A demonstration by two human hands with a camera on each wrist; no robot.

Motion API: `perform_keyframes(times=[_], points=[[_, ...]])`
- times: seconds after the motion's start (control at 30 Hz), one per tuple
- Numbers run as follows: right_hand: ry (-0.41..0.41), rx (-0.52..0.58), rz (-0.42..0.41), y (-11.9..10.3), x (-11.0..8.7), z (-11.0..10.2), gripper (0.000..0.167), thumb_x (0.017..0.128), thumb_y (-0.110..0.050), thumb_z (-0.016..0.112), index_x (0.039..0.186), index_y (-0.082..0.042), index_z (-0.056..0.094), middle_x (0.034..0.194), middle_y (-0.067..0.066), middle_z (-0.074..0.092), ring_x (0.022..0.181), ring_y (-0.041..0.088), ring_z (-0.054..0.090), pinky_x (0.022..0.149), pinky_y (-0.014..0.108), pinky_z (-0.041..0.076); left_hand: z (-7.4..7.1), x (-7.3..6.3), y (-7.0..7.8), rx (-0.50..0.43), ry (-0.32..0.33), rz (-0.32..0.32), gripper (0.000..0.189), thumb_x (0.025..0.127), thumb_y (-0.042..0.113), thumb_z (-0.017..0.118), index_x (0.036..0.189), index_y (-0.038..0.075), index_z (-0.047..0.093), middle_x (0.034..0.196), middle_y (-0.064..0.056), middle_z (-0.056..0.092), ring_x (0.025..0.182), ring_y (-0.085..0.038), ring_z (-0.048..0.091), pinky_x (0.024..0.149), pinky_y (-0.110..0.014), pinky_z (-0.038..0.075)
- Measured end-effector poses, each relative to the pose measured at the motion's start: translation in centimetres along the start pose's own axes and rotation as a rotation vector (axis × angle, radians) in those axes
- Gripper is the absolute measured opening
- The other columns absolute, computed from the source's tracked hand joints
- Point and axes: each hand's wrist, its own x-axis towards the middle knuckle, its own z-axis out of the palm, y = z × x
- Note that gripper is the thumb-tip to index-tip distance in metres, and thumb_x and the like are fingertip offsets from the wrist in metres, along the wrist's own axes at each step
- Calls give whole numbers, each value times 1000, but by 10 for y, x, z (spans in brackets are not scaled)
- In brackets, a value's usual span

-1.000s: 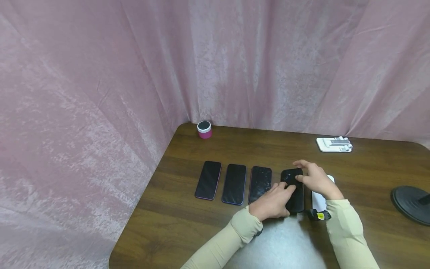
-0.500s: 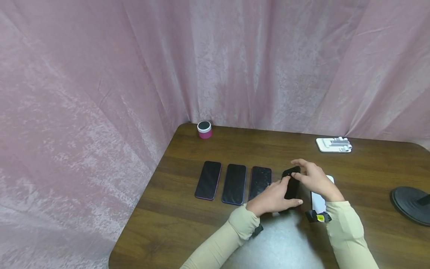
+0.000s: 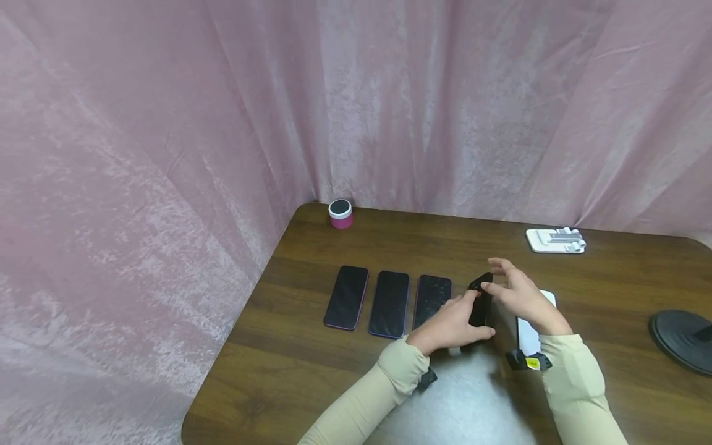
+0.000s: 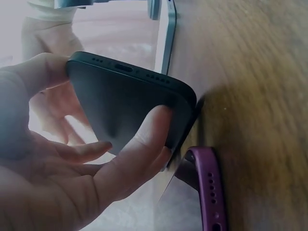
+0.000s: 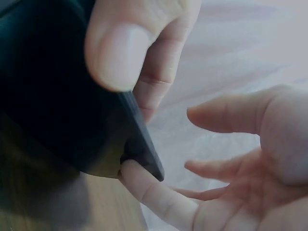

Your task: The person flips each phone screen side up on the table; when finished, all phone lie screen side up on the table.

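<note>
A black phone is held up tilted between the hands, its right edge raised and its lower edge close to the table. My left hand grips it with the thumb at the bottom end's raised corner and a finger pressed on its dark back. The charging port faces the left wrist camera. My right hand is at the far end of the phone; a fingertip touches its corner in the right wrist view while the other fingers spread loosely. Left of it lies a phone with a smudged dark screen, partly behind the left hand.
Two more dark-screened phones, one and another, lie farther left. A white phone sits partly under the right hand. Along the back stand a pink jar and a folded white stand. A black round base is at right.
The black phone, earlier lying back up with its camera showing, has been tipped up on its left edge. The left thumb has moved to its raised bottom end; the right hand has shifted slightly.
</note>
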Motion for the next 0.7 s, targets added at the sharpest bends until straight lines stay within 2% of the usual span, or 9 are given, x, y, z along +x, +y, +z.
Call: perform_keyframes(times=[0.17,0.23,0.33,0.47,0.57,0.7], points=[[-44,154,8,8,1,0,59,102,0,45,148,20,15,139,47,35,113,49,59,85,42,57,-3,1,-1,-66,0,-16,74,92,35,72,152,7,38,136,-8,59,119,-14,57,90,-25,48],[-72,213,8,14,2,0,57,100,3,41,147,21,14,137,47,38,111,44,60,85,41,56,-4,1,-2,-115,-9,-25,74,92,31,72,152,6,37,129,-8,62,104,-11,63,82,-22,50],[-126,266,30,23,4,3,55,98,4,39,145,23,17,135,45,42,107,36,62,86,41,56,-5,0,-3,-166,-21,-38,75,92,28,73,153,5,36,129,-10,62,95,-8,63,77,-20,50],[-191,260,68,34,7,7,52,99,2,43,142,24,25,133,41,47,109,35,62,91,48,54,-7,-1,-4,-218,-39,-48,74,93,25,72,154,6,34,135,-13,59,92,-7,63,74,-21,51],[-211,239,79,36,8,9,51,100,-1,45,142,24,29,131,39,50,112,38,61,93,51,53,-9,-2,-5,-286,-60,-56,73,95,20,70,155,7,32,138,-14,58,81,-9,66,66,-23,53],[-219,234,90,34,9,8,52,101,-2,48,143,22,30,132,40,50,114,40,60,92,52,53,-12,-3,-4,-350,-77,-62,72,97,13,68,157,7,28,131,-17,60,63,-14,66,58,-28,56]])
